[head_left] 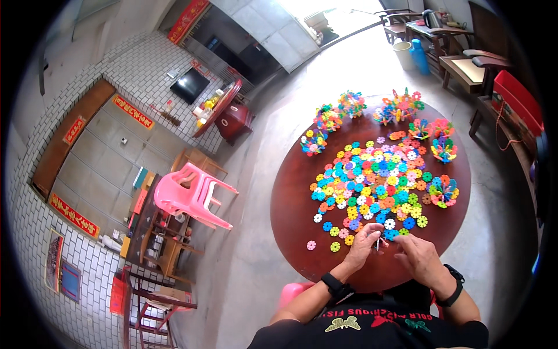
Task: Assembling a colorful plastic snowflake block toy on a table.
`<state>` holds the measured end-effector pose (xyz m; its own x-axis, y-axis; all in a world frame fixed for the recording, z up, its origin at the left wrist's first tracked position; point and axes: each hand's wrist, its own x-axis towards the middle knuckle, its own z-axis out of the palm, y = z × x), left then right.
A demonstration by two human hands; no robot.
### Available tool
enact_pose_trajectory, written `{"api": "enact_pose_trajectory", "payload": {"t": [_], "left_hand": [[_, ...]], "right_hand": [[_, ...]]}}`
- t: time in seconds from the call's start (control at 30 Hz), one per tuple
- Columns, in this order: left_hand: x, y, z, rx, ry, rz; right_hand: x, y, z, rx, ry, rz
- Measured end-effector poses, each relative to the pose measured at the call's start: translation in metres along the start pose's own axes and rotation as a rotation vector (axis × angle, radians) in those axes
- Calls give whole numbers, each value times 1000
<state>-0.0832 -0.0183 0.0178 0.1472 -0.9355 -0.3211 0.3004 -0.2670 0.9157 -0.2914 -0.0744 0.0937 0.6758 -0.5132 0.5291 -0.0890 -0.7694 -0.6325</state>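
My left hand (361, 246) is closed in a pinch near the table's front edge. Between its fingers are small interlocking plastic flower discs (380, 244), whitish with a bit of red, seen nearly edge-on. Just to the right, my right hand (421, 256) has its fingers bent inward toward those pieces; whatever its fingertips grip is too small to make out. Beyond both hands spreads a pile of loose flower-shaped discs (372, 180) in many colours. A blue disc (391, 234) lies close to my fingertips, and a pink disc (311, 245) sits apart at the left.
The round brown table (293, 198) carries several assembled disc clusters along its far and right sides, such as a multicoloured ball (444, 150). Left stand pink stacked chairs (189, 192). Wooden chairs, a blue flask (419, 57) and a pale bucket (403, 55) are at the far right.
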Motion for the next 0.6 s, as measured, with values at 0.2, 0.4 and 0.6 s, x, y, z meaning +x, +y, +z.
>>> {"api": "enact_pose_trajectory", "payload": {"t": [0.2,0.4,0.6], "left_hand": [[11,-7,36,114,-85,58],[6,-3,70,292,-201,298],[11,-15,64,96,-271,171]], "right_hand": [[-3,1,-2,53,116,3],[-4,11,5,-66,96,-18],[-2,20,19,-161,197,-62]]}}
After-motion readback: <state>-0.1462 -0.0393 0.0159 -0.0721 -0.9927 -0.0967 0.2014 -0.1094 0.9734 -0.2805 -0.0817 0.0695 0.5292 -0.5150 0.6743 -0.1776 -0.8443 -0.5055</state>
